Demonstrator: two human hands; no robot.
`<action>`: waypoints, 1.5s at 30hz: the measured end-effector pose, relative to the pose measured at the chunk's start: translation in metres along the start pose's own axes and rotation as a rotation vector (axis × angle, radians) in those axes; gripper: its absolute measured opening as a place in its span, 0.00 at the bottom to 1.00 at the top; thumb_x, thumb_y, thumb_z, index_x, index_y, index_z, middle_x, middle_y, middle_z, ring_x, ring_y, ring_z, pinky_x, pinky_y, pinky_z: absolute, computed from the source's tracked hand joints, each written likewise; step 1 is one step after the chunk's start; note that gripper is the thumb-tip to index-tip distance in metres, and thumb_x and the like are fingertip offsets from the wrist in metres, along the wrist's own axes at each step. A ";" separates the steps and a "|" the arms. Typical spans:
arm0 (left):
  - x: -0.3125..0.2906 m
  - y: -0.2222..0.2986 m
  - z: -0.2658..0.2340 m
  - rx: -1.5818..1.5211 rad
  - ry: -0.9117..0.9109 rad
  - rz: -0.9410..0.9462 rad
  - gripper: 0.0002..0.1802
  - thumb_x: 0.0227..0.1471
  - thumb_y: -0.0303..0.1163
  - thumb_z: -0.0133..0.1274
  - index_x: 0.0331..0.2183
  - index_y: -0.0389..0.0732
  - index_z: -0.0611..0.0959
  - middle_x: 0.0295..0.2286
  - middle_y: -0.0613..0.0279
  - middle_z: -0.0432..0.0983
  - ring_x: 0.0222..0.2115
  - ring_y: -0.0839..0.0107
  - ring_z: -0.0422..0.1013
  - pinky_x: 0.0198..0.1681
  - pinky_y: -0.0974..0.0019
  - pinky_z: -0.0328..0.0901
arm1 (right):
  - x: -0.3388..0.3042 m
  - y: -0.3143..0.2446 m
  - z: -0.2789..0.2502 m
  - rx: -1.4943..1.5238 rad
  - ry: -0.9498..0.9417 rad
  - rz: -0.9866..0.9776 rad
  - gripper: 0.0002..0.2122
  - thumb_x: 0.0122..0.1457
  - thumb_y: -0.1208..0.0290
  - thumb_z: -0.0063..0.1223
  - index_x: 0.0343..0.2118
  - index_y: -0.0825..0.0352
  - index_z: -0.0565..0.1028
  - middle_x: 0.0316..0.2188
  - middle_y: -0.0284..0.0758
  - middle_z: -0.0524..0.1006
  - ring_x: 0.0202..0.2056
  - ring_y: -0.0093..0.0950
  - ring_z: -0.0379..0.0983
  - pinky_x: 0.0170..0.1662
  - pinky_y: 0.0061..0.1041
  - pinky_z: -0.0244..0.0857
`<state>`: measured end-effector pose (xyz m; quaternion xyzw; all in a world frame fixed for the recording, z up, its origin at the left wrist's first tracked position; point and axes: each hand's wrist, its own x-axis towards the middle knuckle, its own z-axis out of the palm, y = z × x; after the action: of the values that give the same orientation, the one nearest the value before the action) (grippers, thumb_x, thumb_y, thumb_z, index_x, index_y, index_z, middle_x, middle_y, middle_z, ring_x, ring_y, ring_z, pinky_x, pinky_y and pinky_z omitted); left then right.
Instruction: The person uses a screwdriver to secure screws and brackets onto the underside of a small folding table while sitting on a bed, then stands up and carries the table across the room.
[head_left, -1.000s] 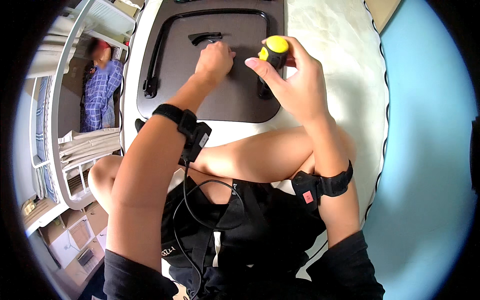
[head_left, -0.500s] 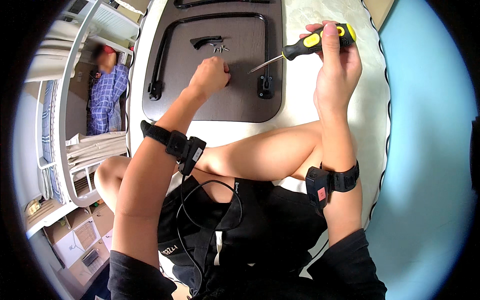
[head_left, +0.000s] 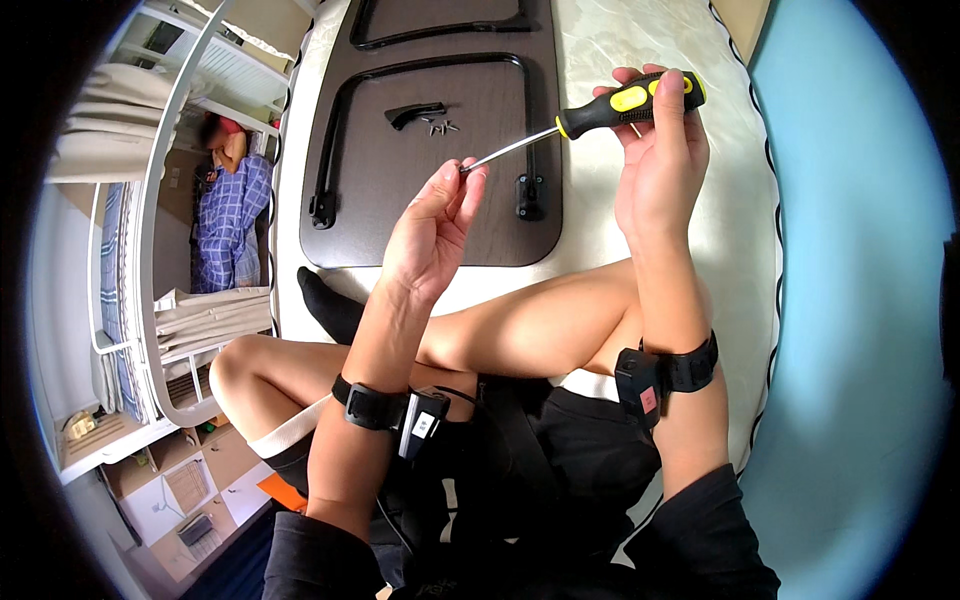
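The right hand (head_left: pixel 663 165) holds the screwdriver (head_left: pixel 630 100); the left hand (head_left: pixel 430 230) pinches its tip over the brown board (head_left: pixel 420 215). Anything else pinched is hidden. The black frame (head_left: pixel 440 61) looks joined on, but a bent black piece (head_left: pixel 407 114) and small screws (head_left: pixel 442 128) lie loose.

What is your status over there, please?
Right hand gripping screwdriver; left hand at its tip. Small screws loose on dark board. Nothing crossing the shaft.

screwdriver (head_left: pixel 610 106) in right grip (head_left: pixel 662 175), shaft (head_left: pixel 515 148) at left grip (head_left: pixel 430 230)
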<state>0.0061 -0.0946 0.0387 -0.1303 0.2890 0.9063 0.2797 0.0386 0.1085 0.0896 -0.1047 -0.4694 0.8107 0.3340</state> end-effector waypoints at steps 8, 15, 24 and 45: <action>0.000 -0.004 0.008 -0.126 0.022 0.028 0.10 0.62 0.24 0.44 0.44 0.28 0.74 0.43 0.49 0.74 0.47 0.62 0.73 0.53 0.69 0.72 | 0.003 -0.001 -0.004 0.054 0.054 0.070 0.18 0.64 0.55 0.51 0.44 0.68 0.70 0.40 0.40 0.75 0.42 0.36 0.74 0.50 0.35 0.66; -0.001 -0.012 0.007 -0.061 0.016 0.059 0.13 0.63 0.26 0.42 0.45 0.28 0.75 0.44 0.45 0.74 0.47 0.64 0.73 0.55 0.71 0.71 | 0.004 0.000 -0.006 0.048 0.040 0.043 0.18 0.63 0.56 0.53 0.43 0.67 0.70 0.40 0.40 0.75 0.41 0.35 0.75 0.50 0.34 0.66; 0.001 -0.023 0.010 -0.132 -0.056 0.039 0.12 0.63 0.26 0.43 0.42 0.27 0.75 0.43 0.44 0.75 0.48 0.64 0.73 0.54 0.72 0.71 | 0.007 -0.001 -0.011 0.031 0.028 -0.006 0.18 0.63 0.56 0.52 0.44 0.68 0.70 0.39 0.39 0.75 0.39 0.34 0.75 0.49 0.33 0.67; 0.028 -0.028 0.003 1.903 -0.389 0.731 0.10 0.44 0.29 0.63 0.32 0.38 0.84 0.37 0.60 0.76 0.40 0.63 0.69 0.44 0.62 0.62 | 0.003 0.001 -0.004 -0.332 -0.313 -0.208 0.15 0.60 0.63 0.58 0.41 0.70 0.72 0.30 0.30 0.74 0.30 0.17 0.70 0.32 0.15 0.63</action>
<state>-0.0007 -0.0622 0.0173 0.3888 0.8569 0.3382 0.0167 0.0381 0.1127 0.0869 0.0176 -0.6505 0.6899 0.3170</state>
